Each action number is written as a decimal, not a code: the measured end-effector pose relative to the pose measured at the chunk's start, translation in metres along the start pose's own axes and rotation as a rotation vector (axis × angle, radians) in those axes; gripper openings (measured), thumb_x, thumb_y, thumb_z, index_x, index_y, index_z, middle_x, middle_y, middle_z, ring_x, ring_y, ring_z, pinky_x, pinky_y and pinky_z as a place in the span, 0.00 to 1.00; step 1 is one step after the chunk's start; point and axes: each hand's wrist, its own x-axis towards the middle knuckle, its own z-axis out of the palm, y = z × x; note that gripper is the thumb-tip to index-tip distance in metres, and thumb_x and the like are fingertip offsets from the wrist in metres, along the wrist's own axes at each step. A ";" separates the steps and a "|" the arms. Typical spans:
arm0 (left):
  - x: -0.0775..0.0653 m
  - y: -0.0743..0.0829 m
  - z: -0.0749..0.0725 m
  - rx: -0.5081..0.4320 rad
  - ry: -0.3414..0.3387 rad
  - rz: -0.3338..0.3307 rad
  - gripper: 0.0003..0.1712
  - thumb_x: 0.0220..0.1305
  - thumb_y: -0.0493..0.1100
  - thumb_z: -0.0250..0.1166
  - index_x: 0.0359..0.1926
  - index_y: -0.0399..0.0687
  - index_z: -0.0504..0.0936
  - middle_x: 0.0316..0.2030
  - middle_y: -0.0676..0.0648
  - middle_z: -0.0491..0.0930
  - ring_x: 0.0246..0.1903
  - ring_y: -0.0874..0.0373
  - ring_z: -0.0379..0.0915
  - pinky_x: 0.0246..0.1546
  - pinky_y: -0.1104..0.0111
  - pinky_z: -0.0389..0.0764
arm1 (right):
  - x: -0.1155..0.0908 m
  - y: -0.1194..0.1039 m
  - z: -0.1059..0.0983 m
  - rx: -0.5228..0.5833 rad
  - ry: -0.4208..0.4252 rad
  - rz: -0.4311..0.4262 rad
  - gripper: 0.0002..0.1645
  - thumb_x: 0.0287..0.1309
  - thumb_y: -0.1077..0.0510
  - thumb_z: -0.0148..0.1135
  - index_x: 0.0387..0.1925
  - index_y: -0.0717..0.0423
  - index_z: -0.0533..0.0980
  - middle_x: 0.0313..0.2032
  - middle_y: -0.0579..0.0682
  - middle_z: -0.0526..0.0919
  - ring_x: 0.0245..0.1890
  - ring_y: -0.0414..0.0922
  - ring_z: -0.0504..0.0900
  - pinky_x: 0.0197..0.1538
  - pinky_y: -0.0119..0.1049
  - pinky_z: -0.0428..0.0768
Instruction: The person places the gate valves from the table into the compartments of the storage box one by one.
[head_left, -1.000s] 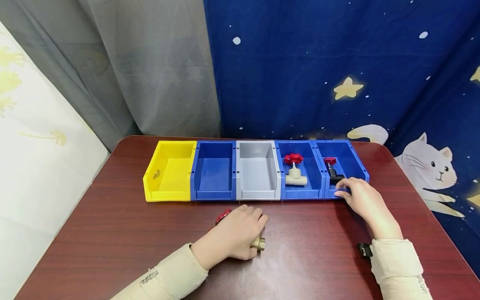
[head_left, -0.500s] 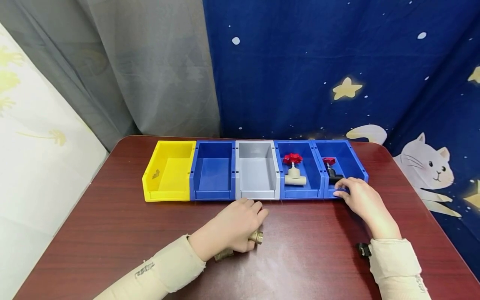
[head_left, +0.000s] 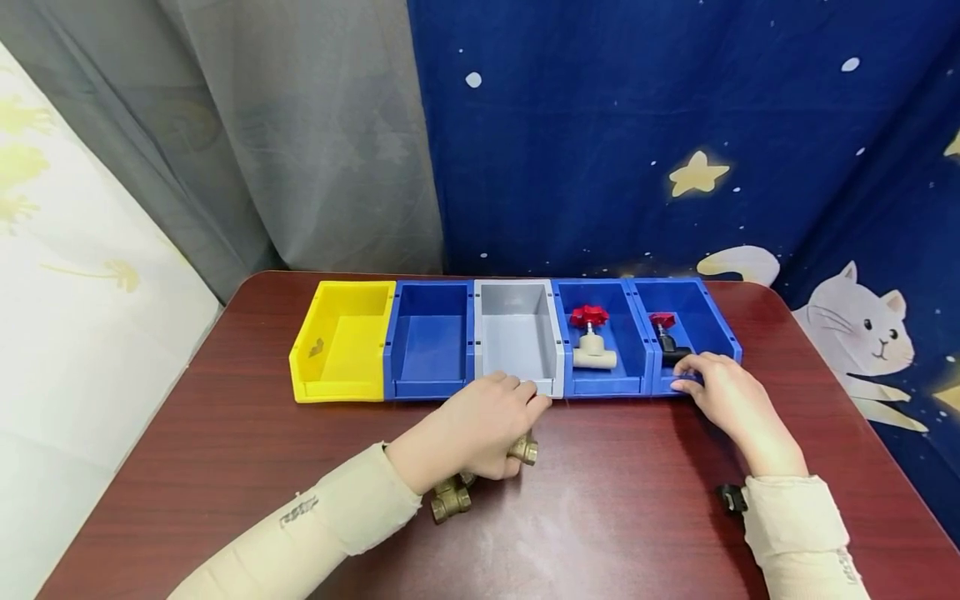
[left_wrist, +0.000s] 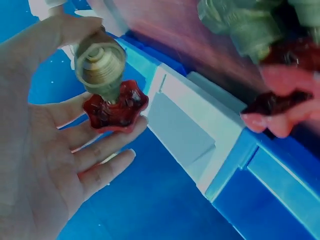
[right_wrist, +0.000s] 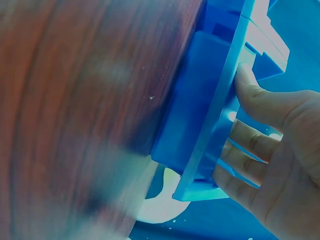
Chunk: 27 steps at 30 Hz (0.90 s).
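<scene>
My left hand (head_left: 487, 425) holds a brass gate valve (left_wrist: 101, 67), just in front of the grey bin (head_left: 517, 333). Its red handwheel (left_wrist: 116, 107) lies against the fingers in the left wrist view; from the head only a brass end shows. Another brass valve (head_left: 452, 500) lies on the table beneath that wrist, partly hidden. At the far right, my right hand (head_left: 727, 400) grips the front wall of the end blue bin (right_wrist: 200, 125), thumb on the rim. Inside that bin sits a black valve with a red handwheel (head_left: 672, 350), partly covered by the fingers.
Joined in one row are a yellow bin (head_left: 352, 342), a blue bin (head_left: 431, 342), the grey bin and two blue bins at right. A beige valve with a red handwheel (head_left: 594, 354) stands in the fourth bin. Curtains hang behind the brown table (head_left: 615, 500).
My left hand has moved forward with the brass valve, up to the grey bin's front. The other brass valve has come into view under the wrist. My right hand stays in place.
</scene>
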 end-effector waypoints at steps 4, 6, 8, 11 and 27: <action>0.006 -0.005 -0.003 -0.010 -0.029 0.005 0.37 0.49 0.64 0.69 0.53 0.46 0.73 0.40 0.51 0.76 0.37 0.56 0.75 0.44 0.66 0.76 | 0.000 0.000 -0.001 0.001 -0.006 0.007 0.11 0.59 0.59 0.69 0.42 0.60 0.80 0.43 0.66 0.82 0.47 0.67 0.76 0.52 0.68 0.73; 0.009 -0.008 -0.004 -0.012 -0.045 0.006 0.37 0.50 0.65 0.69 0.54 0.46 0.73 0.42 0.50 0.77 0.39 0.55 0.76 0.46 0.66 0.77 | 0.000 0.000 -0.001 0.000 -0.012 0.012 0.11 0.59 0.59 0.69 0.42 0.60 0.80 0.43 0.66 0.82 0.48 0.67 0.76 0.52 0.68 0.73; 0.012 -0.011 -0.004 -0.012 -0.060 0.003 0.39 0.51 0.65 0.69 0.57 0.45 0.73 0.45 0.49 0.77 0.41 0.55 0.76 0.48 0.65 0.77 | 0.000 -0.001 -0.001 0.000 -0.019 0.016 0.11 0.59 0.59 0.68 0.42 0.60 0.80 0.43 0.66 0.81 0.48 0.67 0.76 0.52 0.69 0.73; 0.016 -0.015 -0.007 -0.010 -0.069 0.002 0.42 0.51 0.65 0.68 0.60 0.44 0.72 0.48 0.47 0.77 0.44 0.53 0.76 0.50 0.64 0.76 | 0.000 -0.001 -0.001 0.002 -0.026 0.021 0.12 0.60 0.59 0.68 0.42 0.61 0.80 0.44 0.66 0.81 0.49 0.67 0.75 0.53 0.69 0.72; 0.033 -0.051 0.005 -0.016 -0.013 -0.026 0.41 0.49 0.62 0.70 0.59 0.46 0.72 0.46 0.48 0.77 0.44 0.53 0.76 0.50 0.63 0.77 | 0.000 0.000 0.000 -0.002 -0.016 0.008 0.11 0.60 0.59 0.68 0.42 0.60 0.80 0.43 0.66 0.81 0.48 0.67 0.75 0.52 0.69 0.72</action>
